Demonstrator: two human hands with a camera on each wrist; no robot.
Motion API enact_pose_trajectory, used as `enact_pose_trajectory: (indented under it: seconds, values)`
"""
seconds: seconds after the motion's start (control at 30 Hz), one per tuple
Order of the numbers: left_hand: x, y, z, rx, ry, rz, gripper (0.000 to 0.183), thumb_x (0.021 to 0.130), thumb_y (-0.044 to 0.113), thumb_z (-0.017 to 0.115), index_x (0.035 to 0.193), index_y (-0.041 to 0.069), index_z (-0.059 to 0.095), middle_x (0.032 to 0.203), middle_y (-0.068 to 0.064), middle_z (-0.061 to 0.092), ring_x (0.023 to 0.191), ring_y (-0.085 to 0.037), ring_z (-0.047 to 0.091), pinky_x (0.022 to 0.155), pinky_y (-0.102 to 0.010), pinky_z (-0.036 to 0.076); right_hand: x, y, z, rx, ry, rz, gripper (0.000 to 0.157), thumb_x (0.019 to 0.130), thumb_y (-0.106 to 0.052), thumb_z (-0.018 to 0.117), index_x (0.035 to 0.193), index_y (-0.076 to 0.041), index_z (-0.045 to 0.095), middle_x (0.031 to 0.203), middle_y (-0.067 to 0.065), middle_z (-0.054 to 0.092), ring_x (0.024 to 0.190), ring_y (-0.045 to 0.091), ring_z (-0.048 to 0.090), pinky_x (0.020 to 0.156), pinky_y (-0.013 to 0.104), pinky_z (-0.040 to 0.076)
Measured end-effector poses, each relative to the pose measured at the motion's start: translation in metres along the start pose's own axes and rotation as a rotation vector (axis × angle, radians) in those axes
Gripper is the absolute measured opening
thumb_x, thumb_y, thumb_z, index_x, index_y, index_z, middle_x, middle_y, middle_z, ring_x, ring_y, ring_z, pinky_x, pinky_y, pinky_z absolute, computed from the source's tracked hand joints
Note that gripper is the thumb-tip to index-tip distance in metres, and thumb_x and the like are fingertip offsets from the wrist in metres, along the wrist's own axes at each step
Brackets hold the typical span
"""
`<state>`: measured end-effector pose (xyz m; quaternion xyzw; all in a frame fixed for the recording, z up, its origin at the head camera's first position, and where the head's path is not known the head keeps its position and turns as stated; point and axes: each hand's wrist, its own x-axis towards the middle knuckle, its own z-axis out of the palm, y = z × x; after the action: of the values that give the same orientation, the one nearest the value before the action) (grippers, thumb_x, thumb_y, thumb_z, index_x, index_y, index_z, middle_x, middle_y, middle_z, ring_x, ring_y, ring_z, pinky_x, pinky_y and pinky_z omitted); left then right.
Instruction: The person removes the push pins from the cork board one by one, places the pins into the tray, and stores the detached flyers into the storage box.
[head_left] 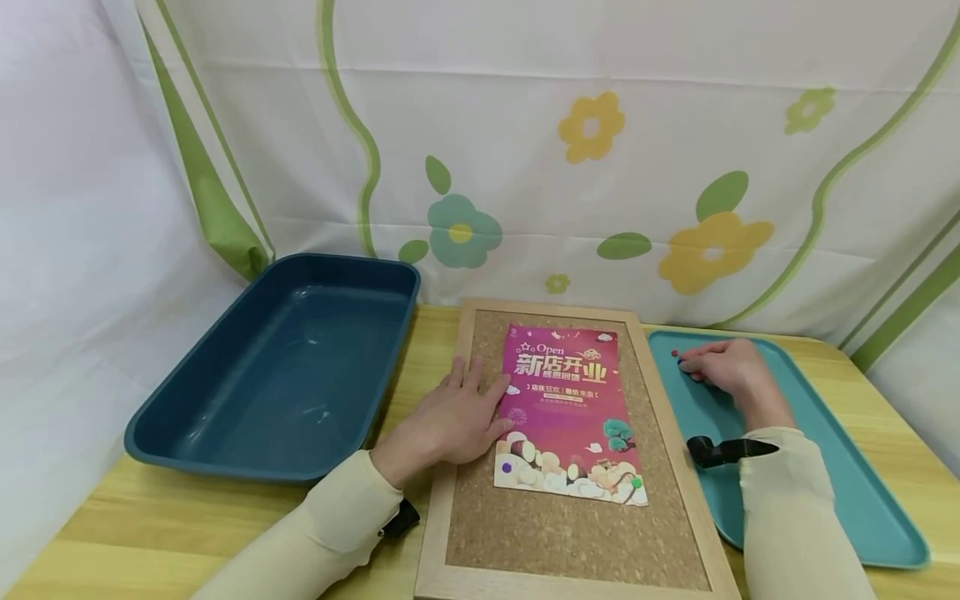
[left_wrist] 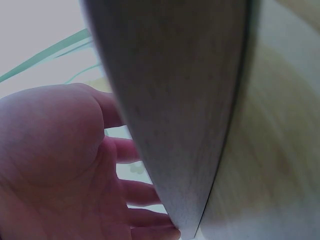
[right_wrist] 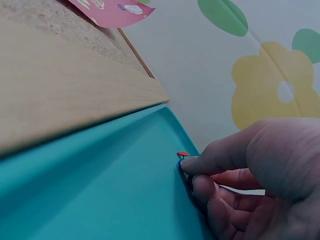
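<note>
A cork board (head_left: 570, 542) in a wooden frame lies on the table with a purple-red poster (head_left: 562, 417) on it. At the poster's lower corners show a purple pushpin (head_left: 507, 468) and a green pushpin (head_left: 636, 482). My left hand (head_left: 459, 417) rests with fingers spread over the board's left frame and the poster's left edge. Above the teal tray (head_left: 847, 492), my right hand (head_left: 723, 367) pinches a blue pushpin (right_wrist: 180, 164) between thumb and fingers, which hide most of it. A red pushpin (right_wrist: 183, 154) is right by the thumb tip.
To the left stands a deep dark-blue tub (head_left: 277, 375). A flowered white cloth (head_left: 525, 150) hangs behind the wooden table (head_left: 150, 533). The teal tray lies close along the board's right side. Each wrist wears a black camera mount.
</note>
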<state>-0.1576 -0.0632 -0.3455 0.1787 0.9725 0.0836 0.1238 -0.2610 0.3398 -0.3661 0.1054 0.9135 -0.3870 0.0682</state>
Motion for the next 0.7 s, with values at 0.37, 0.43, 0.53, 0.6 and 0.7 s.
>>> enact_pose_trajectory:
  seconds: [0.37,0.43,0.53,0.6,0.7]
  values:
    - [-0.001,0.001,-0.001,0.006,-0.006,-0.018,0.071,0.108,0.05,0.053,0.169,0.018,0.032,0.177,-0.023,0.018,0.165,-0.048,0.014,0.133,-0.052,0.028,0.001,-0.003,-0.001,0.058,-0.005,-0.018,0.038,0.098,-0.025,0.075,0.126,-0.001,0.074,0.076,-0.018,0.068,0.075,0.002,0.063,0.069,0.026,0.055]
    - [-0.001,0.0,-0.001,0.004,-0.003,-0.017,0.071,0.108,0.049,0.053,0.169,0.018,0.032,0.177,-0.023,0.018,0.165,-0.048,0.014,0.133,-0.052,0.028,0.001,-0.005,-0.001,0.068,-0.001,-0.025,0.041,0.099,-0.025,0.073,0.13,0.001,0.071,0.078,-0.018,0.069,0.076,0.002,0.064,0.069,0.026,0.056]
    - [-0.001,0.001,-0.002,0.003,0.001,-0.012,0.071,0.108,0.049,0.054,0.168,0.018,0.033,0.177,-0.023,0.019,0.164,-0.048,0.015,0.132,-0.053,0.029,-0.001,-0.008,-0.001,0.094,0.003,-0.037,0.045,0.103,-0.027,0.069,0.136,0.002,0.067,0.082,-0.019,0.072,0.08,0.003,0.065,0.071,0.026,0.057]
    - [-0.001,0.001,-0.002,0.003,0.003,-0.009,0.071,0.108,0.049,0.055,0.168,0.018,0.033,0.177,-0.023,0.02,0.164,-0.049,0.015,0.132,-0.053,0.029,-0.002,-0.012,-0.002,0.105,0.01,-0.053,0.045,0.104,-0.03,0.067,0.137,0.001,0.065,0.085,-0.021,0.074,0.083,0.003,0.065,0.074,0.025,0.057]
    - [0.0,0.002,-0.002,0.003,0.001,-0.005,0.071,0.108,0.048,0.054,0.168,0.017,0.033,0.176,-0.023,0.02,0.164,-0.049,0.015,0.132,-0.053,0.029,-0.006,-0.017,-0.004,0.106,0.022,-0.08,0.047,0.104,-0.035,0.068,0.136,-0.001,0.066,0.09,-0.022,0.074,0.087,0.003,0.066,0.078,0.024,0.057]
